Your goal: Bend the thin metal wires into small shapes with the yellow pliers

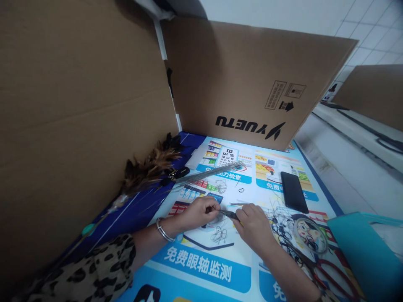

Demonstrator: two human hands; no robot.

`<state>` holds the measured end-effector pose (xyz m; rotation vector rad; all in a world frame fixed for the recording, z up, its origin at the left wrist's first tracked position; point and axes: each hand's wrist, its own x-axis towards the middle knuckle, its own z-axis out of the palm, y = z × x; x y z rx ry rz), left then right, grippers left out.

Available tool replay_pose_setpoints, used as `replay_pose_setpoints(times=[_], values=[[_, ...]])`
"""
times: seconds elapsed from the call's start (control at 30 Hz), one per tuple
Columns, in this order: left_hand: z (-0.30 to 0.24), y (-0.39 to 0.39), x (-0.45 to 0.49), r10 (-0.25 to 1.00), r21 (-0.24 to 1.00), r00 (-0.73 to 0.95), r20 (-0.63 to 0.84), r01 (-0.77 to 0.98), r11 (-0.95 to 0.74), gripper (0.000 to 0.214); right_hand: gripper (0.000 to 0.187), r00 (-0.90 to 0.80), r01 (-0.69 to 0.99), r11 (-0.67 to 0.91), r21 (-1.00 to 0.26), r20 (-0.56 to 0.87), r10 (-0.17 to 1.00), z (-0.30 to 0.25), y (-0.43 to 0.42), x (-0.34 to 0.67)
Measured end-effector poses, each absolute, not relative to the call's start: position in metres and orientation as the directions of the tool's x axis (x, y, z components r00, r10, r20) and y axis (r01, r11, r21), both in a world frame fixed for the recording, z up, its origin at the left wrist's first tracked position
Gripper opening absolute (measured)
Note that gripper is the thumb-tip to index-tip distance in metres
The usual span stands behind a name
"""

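I am holding dark pliers (229, 214) in the right hand (255, 228), its grip wrapping around them, their nose pointing toward the left hand (199, 214). My left grip is pinching narrow at the tip; I am not managing to tell what is lying inside. Below the pliers, a wire tangle (218, 235) is resting on the printed bench (198, 265); beyond, a wire bundle (210, 173) is lying slantwise, and a black phone (294, 191) is sitting to its right.

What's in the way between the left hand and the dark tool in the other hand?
Nothing that I can see. The right hand holds the dark tool, and its tip points right at the left hand, by the curled fingertips. Anything very thin there is too small to make out.
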<state>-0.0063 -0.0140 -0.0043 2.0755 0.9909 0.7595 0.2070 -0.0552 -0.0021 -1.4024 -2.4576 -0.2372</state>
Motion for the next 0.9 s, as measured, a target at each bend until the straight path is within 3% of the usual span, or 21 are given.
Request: replay_pose_setpoints(times=[0.3, 0.6, 0.9], values=[[-0.0031, -0.0139, -0.0068, 0.797, 0.800, 0.574, 0.189, 0.381, -0.464, 0.013, 0.018, -0.479, 0.850, 0.526, -0.044, 0.353, 0.804, -0.0050, -0.0554, 0.2075], [-0.0048, -0.0149, -0.0068, 0.843, 0.895, 0.521, 0.137, 0.299, -0.330, 0.008, 0.019, -0.398, 0.867, 0.461, -0.190, 0.291, 0.870, -0.0063, -0.0573, 0.2053], [0.0018, -0.0135, -0.0091, 0.822, 0.945, 0.564, 0.080, 0.218, -0.242, 0.015, 0.020, -0.385, 0.865, 0.458, -0.205, 0.313, 0.868, -0.0086, -0.0580, 0.2059]])
